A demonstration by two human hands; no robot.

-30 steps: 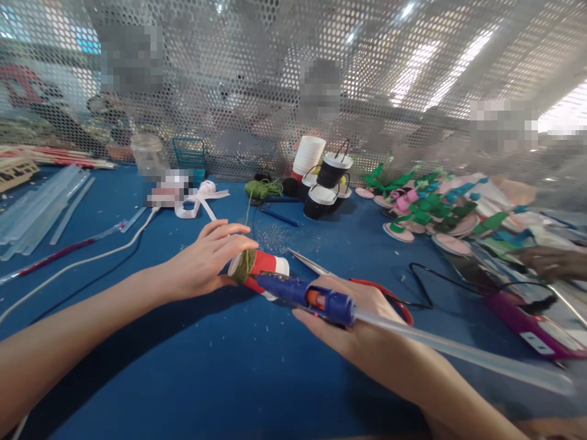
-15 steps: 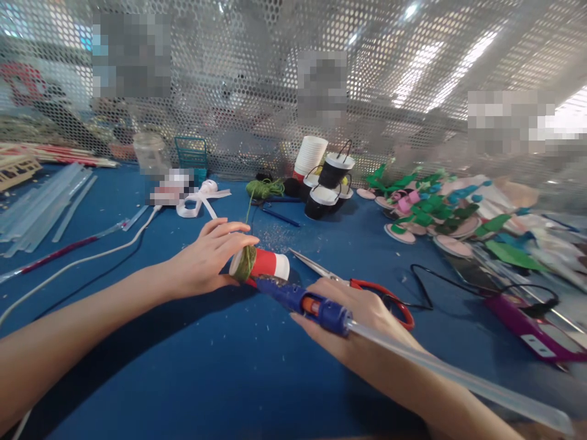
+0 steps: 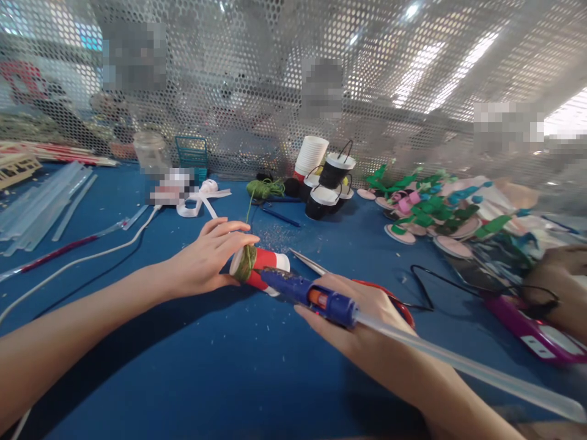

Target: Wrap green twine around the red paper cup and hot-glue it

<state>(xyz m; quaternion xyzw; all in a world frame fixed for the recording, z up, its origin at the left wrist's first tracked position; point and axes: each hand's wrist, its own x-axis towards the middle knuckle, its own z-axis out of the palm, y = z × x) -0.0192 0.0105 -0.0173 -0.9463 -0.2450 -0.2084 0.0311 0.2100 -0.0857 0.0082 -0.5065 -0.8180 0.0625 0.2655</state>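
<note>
A red and white paper cup [image 3: 265,260] lies on its side on the blue table, green yarn [image 3: 246,263] wound round its left end. My left hand [image 3: 213,255] is closed on that end, fingers over the top and thumb below. From the cup a strand runs back to a ball of green yarn [image 3: 262,188]. My right hand [image 3: 355,311] grips a blue glue gun [image 3: 312,296], its nozzle at the cup's red side; whether it touches I cannot tell. A long clear glue stick [image 3: 468,363] sticks out of its back. Scissors with red handles [image 3: 309,261] lie partly hidden behind my right hand.
Black-wrapped cups [image 3: 322,198] and a stack of white cups [image 3: 312,156] stand at the back. Paper plants [image 3: 426,211] crowd the right. Another person's hand [image 3: 557,284] is at a purple power strip [image 3: 534,333]. Glue sticks [image 3: 43,208] and a white cord [image 3: 101,253] lie left.
My right hand has shifted the glue gun slightly right, and its nozzle now sits further along the cup's red side. Another person's hand has appeared at the power strip.
</note>
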